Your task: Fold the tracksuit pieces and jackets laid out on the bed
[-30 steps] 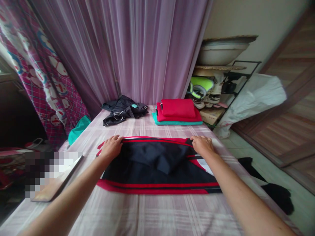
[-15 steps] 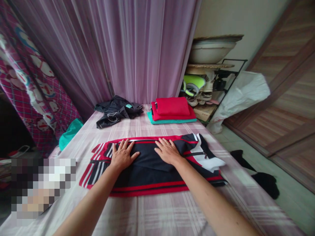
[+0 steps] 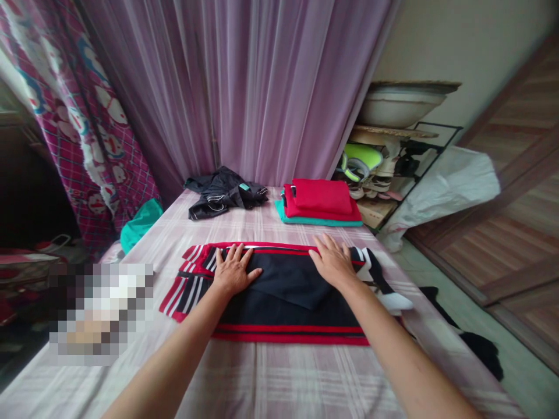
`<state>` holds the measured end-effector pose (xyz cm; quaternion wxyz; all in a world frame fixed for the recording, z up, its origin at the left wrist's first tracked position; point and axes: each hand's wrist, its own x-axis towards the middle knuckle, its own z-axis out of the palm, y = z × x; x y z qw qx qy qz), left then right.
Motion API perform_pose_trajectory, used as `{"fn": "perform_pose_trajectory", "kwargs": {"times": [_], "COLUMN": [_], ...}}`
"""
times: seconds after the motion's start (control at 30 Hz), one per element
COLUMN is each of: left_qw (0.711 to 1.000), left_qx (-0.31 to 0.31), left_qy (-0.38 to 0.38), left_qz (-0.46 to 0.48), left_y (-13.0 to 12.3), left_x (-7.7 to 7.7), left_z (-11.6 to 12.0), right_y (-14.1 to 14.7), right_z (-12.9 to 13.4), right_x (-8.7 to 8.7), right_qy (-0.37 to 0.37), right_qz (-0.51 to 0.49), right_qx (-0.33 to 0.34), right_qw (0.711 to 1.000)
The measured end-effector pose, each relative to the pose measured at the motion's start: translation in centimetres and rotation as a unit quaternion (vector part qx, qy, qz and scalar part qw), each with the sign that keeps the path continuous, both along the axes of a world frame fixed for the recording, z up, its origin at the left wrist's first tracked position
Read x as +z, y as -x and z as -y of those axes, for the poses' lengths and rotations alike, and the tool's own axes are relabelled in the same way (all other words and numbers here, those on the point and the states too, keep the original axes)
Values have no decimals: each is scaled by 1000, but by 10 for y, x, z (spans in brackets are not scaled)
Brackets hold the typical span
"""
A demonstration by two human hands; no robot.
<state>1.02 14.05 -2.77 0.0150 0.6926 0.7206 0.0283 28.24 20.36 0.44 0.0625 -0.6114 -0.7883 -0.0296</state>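
A navy track jacket [image 3: 279, 302] with red trim and white stripes lies folded into a long strip on the bed, its striped ends at the left and a white part at the right. My left hand [image 3: 236, 272] rests flat on the jacket's left side, fingers spread. Toward the right end, my right hand [image 3: 333, 262] lies flat on the dark cloth with its fingers apart, and my forearm hides some of the white part. Neither hand grips anything.
Beyond the jacket sit a folded red and teal clothes stack [image 3: 325, 201] and a crumpled dark garment [image 3: 227, 192]. A teal cloth [image 3: 140, 224] lies at the bed's left edge. On the right stand a shoe rack [image 3: 384, 186] and a white plastic bag [image 3: 454, 180].
My right hand has slid right along the jacket toward its white end, and the cloth there looks smoother. My left hand stays on the left side. The view has shifted slightly.
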Motion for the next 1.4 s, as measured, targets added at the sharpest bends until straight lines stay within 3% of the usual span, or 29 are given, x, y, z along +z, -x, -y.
{"fn": "perform_pose_trajectory", "kwargs": {"times": [0.07,0.13,0.23,0.37,0.63,0.93,1.17,1.4], "left_qw": [1000,1000,999,999,998,999,994,962], "left_qx": [-2,-8,-17,-19,2,32,52,169], "left_qy": [-2,-3,-13,-20,-52,-10,-59,-143], "left_qz": [7,17,31,43,38,31,76,157], "left_y": [0,1,2,2,19,48,79,108], "left_x": [1,0,-1,-1,15,10,10,2], "left_z": [1,3,4,3,13,21,33,59], "right_y": [24,36,28,6,0,-2,1,3], "right_z": [13,26,40,42,40,37,40,41], "right_x": [-2,-13,-34,-48,-56,-58,-53,-50], "right_qy": [-1,46,99,80,45,42,45,55], "right_qz": [-39,-40,-14,4,18,19,10,10], "right_qx": [52,78,44,-16,-14,-8,-13,-14], "right_qw": [998,995,994,997,999,999,999,998]}}
